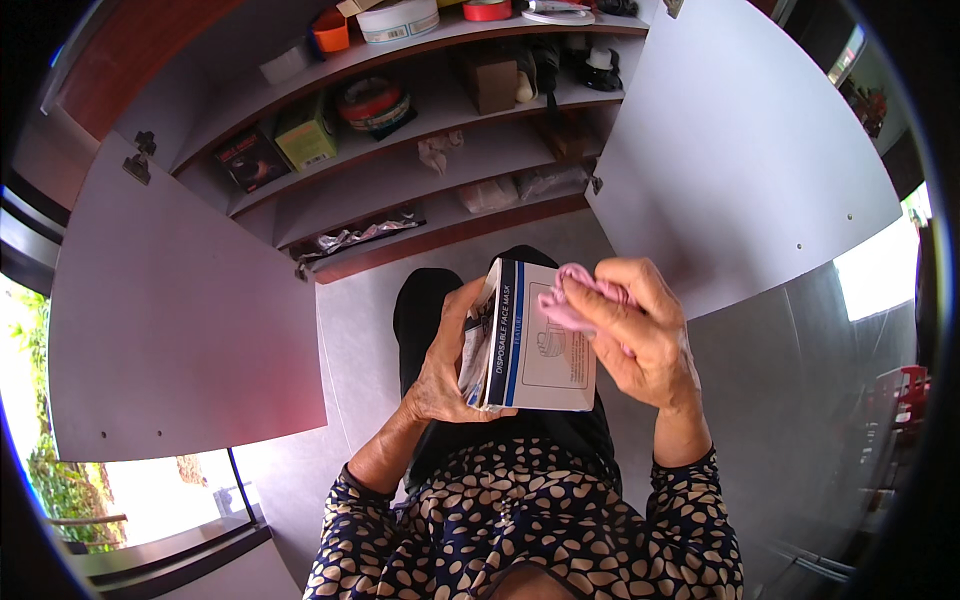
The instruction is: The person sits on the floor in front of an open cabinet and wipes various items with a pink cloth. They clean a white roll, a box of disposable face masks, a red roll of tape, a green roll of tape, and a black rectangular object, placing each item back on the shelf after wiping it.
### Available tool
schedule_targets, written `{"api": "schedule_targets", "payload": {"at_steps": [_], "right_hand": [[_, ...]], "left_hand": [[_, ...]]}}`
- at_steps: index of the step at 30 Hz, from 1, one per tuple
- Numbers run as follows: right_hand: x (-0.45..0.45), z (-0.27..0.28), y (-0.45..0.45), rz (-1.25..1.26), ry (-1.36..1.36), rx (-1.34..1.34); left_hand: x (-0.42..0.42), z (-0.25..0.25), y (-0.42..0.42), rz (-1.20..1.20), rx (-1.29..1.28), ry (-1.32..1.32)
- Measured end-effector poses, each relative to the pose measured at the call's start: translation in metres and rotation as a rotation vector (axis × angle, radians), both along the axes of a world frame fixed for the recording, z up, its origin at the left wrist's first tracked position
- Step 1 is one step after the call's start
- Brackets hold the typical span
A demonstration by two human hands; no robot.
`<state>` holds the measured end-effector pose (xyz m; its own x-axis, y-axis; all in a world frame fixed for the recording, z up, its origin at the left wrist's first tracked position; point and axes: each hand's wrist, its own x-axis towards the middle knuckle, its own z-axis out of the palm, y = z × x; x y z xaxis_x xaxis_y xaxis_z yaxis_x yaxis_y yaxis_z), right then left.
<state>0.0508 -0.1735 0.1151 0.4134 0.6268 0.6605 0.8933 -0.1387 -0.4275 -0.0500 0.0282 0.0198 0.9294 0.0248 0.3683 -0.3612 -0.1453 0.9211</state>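
Observation:
My left hand (442, 375) grips a white and blue cardboard face mask box (551, 367) by its left end, above my knees. The box is tilted, and its open side on the left shows packed contents that I cannot make out fully. In my right hand (645, 337) is a crumpled pink cloth (574, 300), pinched between fingers and thumb. The cloth lies over or just above the upper right part of the box's printed face; whether it touches is hard to tell.
Ahead stands a cabinet with shelves (345, 169) and two swung-out doors, left (195, 315) and right (750, 150). Its shelves hold tape rolls (371, 103), a green box (306, 135), a brown carton (491, 82), a crumpled cloth (440, 150) and plastic bags (487, 195). Grey floor tiles (360, 315) lie below.

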Motion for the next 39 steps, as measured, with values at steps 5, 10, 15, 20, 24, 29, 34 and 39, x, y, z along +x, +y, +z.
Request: {"api": "schedule_targets", "payload": {"at_steps": [5, 10, 15, 20, 24, 29, 34, 39], "right_hand": [[-0.025, 0.016, 0.0, 0.243, -0.064, -0.071], [-0.023, 0.019, 0.015, 0.147, -0.071, -0.072], [-0.001, 0.013, 0.03, -0.006, -0.045, -0.082], [0.007, 0.006, 0.038, -0.092, -0.005, -0.045], [0.0, 0.013, 0.035, 0.021, -0.071, -0.048], [-0.021, 0.015, 0.023, 0.193, -0.058, -0.047], [-0.035, 0.015, 0.013, 0.35, 0.052, -0.044], [-0.02, 0.013, 0.013, 0.256, -0.025, -0.01]], "left_hand": [[-0.002, -0.001, 0.002, -0.038, -0.048, 0.057], [-0.004, 0.0, 0.0, -0.005, 0.033, 0.03], [-0.003, -0.001, 0.002, -0.049, 0.0, 0.078], [-0.001, 0.004, 0.0, -0.037, 0.038, 0.013], [-0.001, 0.001, 0.004, -0.022, 0.061, 0.01], [0.001, -0.001, 0.002, -0.024, 0.022, 0.041], [0.002, -0.004, 0.0, 0.007, -0.015, 0.07], [0.003, -0.002, 0.0, 0.009, 0.017, 0.053]]}}
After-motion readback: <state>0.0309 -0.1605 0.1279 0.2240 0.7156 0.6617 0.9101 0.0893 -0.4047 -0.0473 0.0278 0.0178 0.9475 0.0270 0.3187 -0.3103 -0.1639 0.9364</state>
